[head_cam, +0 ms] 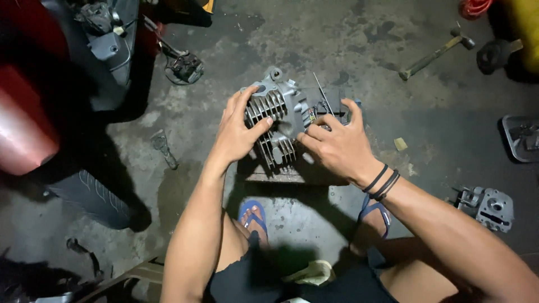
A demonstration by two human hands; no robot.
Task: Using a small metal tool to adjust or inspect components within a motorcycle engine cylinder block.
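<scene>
A grey finned metal engine cylinder (279, 109) rests on a low wooden block (281, 173) on the concrete floor. My left hand (238, 130) lies over its left side, thumb and fingers wrapped on the fins. My right hand (337, 143), with black bands at the wrist, pinches a small part at the cylinder's right side, next to a dark block (328, 101) with a thin rod (323, 92) sticking up. What the fingertips hold is too small to tell.
A motorcycle with a red body (25, 123) and tyre (92, 196) stands at left. A hammer (435, 54) lies at upper right. Metal engine parts (494, 209) sit at right, a small tool (164, 148) at left. My feet in blue sandals (254, 216) are below.
</scene>
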